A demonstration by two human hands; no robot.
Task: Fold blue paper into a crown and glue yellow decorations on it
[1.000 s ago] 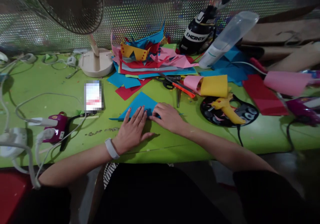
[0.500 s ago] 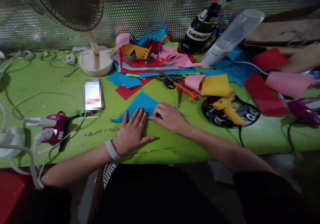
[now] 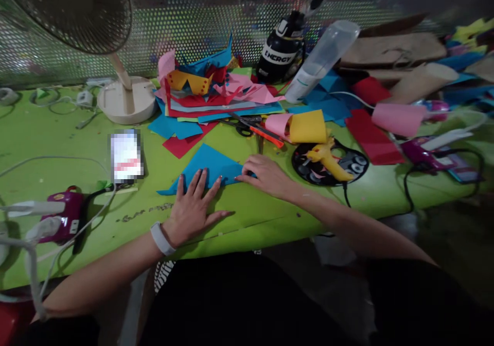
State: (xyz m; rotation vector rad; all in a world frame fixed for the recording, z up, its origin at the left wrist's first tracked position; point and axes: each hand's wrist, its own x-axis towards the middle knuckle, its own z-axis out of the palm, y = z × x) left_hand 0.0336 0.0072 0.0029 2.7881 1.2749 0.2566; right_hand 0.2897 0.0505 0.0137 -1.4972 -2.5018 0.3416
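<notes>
A folded sheet of blue paper (image 3: pixel 210 165), roughly a triangle, lies on the green tabletop in front of me. Across its lower left part my left hand (image 3: pixel 193 207) rests flat, fingers spread and thumb pointing right. At the paper's right corner my right hand (image 3: pixel 266 177) has its fingers curled and pinched together on the edge. Its fingertips partly cover that corner. A thin pointed tip of the paper sticks out to the left of my left hand.
Behind the paper lie a heap of coloured paper pieces (image 3: pixel 227 96), scissors (image 3: pixel 243 127) and an orange cutter (image 3: pixel 267 136). A yellow glue gun (image 3: pixel 332 165) rests on a black tray to the right. A phone (image 3: pixel 126 155), a fan (image 3: pixel 127 99) and a power strip (image 3: pixel 64 212) with cables stand left.
The camera view has turned, so the table things appear further left. My right hand has slid along the paper's lower edge to its right corner; my left hand stays flat on the paper.
</notes>
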